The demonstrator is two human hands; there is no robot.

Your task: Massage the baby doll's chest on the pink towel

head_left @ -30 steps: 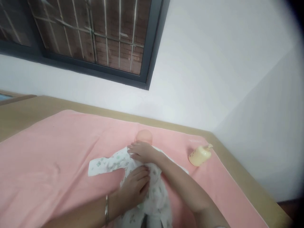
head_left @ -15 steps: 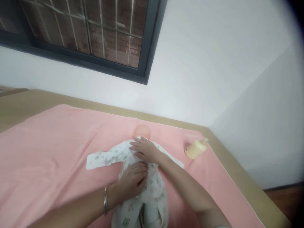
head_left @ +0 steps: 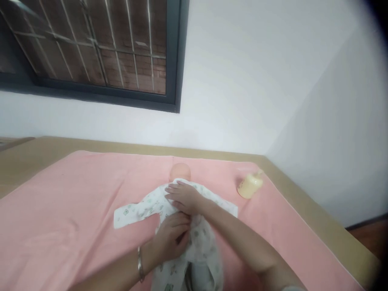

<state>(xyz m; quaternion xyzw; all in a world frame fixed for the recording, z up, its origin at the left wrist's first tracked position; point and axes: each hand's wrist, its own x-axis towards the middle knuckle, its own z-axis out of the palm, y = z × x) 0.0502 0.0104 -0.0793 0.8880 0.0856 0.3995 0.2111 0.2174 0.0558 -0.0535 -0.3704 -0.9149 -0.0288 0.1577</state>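
Note:
A baby doll lies on its back or front, I cannot tell which; its smooth bald head (head_left: 180,172) shows at the far end. White baby clothes (head_left: 148,202) with small green and brown prints cover it, sleeves spread to both sides. My right hand (head_left: 185,197) rests flat on the chest area, fingers spread. Just below it, my left hand (head_left: 172,236), with a silver bangle at the wrist, has its fingers curled and pinched on the garment's middle. The fingertips of that hand are partly hidden. Lower down, a grey-white part shows between the garment's legs.
A pink sheet (head_left: 75,194) covers the tan surface (head_left: 291,202) beneath. On the right lies a pale yellow bottle (head_left: 249,186), tilted. Behind stand a white wall (head_left: 224,81) and a dark-framed window (head_left: 174,56) with bars.
The camera view has turned slightly, so the window and sheet sit differently. Both hands stay on the clothes, the left one very close below the right.

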